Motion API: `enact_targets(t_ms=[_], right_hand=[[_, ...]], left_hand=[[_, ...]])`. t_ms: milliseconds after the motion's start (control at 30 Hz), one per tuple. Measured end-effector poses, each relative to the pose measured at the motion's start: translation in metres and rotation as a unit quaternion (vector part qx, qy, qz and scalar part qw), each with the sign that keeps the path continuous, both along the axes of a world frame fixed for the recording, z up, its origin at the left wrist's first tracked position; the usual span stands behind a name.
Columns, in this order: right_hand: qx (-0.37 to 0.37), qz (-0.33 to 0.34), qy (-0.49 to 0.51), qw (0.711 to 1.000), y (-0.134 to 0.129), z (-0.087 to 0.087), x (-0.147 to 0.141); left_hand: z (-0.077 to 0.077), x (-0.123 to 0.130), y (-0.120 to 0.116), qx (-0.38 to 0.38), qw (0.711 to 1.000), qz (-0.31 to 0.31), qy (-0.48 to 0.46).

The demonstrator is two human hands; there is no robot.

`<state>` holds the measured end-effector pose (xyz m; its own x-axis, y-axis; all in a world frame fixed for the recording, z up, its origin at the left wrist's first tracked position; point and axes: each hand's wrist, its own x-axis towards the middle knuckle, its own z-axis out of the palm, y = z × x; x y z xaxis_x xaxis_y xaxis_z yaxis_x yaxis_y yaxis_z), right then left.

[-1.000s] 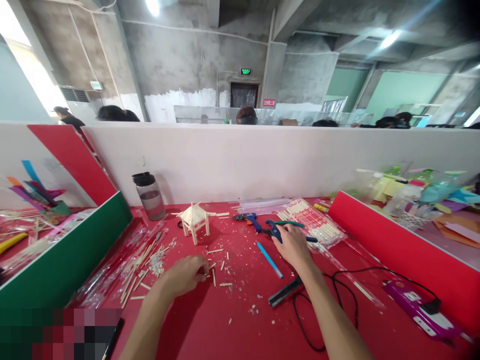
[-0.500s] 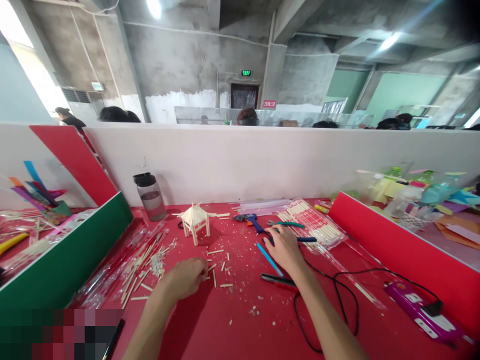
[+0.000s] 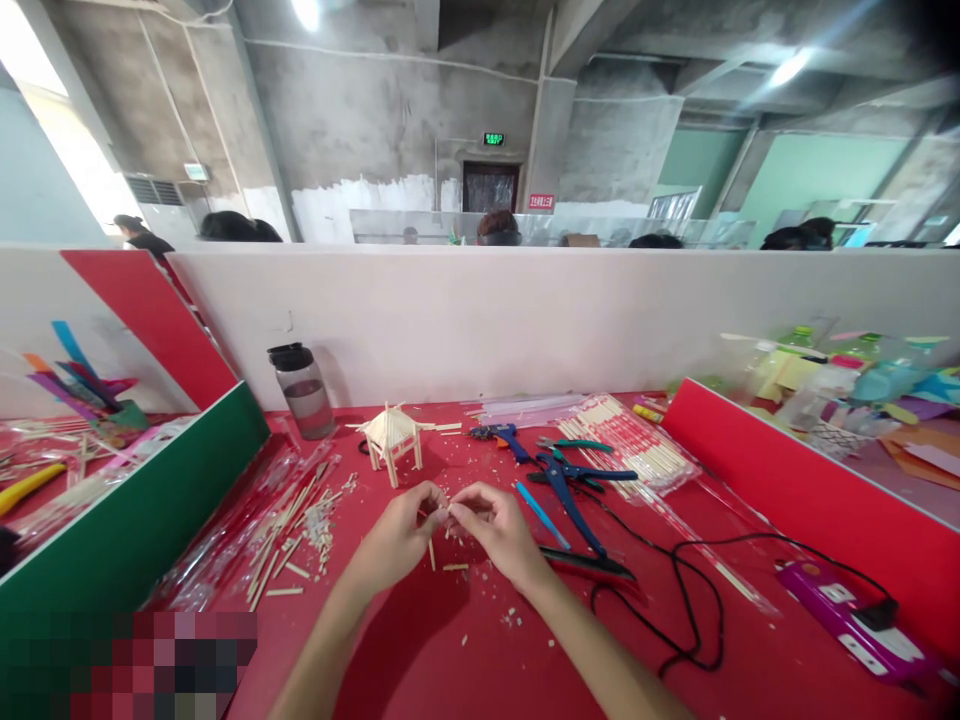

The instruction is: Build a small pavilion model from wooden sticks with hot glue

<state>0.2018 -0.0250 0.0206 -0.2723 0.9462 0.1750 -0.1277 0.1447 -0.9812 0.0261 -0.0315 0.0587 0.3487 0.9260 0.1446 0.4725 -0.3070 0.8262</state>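
My left hand point(image 3: 401, 535) and my right hand point(image 3: 499, 530) meet over the red table, fingers closed in a pinch. Between their fingertips is a small pale piece that looks like a short wooden stick point(image 3: 448, 507), mostly hidden by the fingers. Just beyond them stands a little pavilion model point(image 3: 392, 435) made of wooden sticks, upright on its legs. Loose cut sticks point(image 3: 455, 567) lie under and near the hands. Right of my right hand rest blue-handled pliers point(image 3: 566, 490), a blue strip point(image 3: 543, 516) and a black-and-red tool point(image 3: 592, 566).
A glue gun point(image 3: 504, 436), teal-handled pliers point(image 3: 581, 444) and bagged sticks point(image 3: 637, 445) lie behind. A water bottle point(image 3: 302, 395) stands back left; stick scraps point(image 3: 292, 540) lie left. A black cord point(image 3: 679, 570) runs to a purple power strip point(image 3: 851, 620). Green point(image 3: 150, 480) and red dividers point(image 3: 810, 480) flank the table.
My right hand has left the blue-handled pliers, which now lie uncovered, and moved left to my left hand. My left hand has lifted from the loose sticks and shifted right.
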Motion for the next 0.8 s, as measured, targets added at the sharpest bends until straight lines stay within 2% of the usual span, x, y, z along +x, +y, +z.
enact_targets(t_ms=[233,467,600,800], right_hand=[[-0.054,-0.016,0.053,0.997,0.003,-0.004,0.000],[-0.082,-0.021,0.061,0.995,0.005,0.000,0.004],[-0.090,-0.020,0.086,0.992,0.007,-0.003,0.005],[-0.098,-0.008,0.076,0.992,0.007,-0.002,0.008]], left_hand=[[-0.016,0.012,0.005,0.020,0.995,0.039,-0.092],[-0.025,0.012,0.009,0.009,0.991,0.065,-0.119],[-0.025,0.013,0.008,0.019,0.989,0.083,-0.119],[-0.028,0.012,0.009,0.084,0.992,0.077,-0.054]])
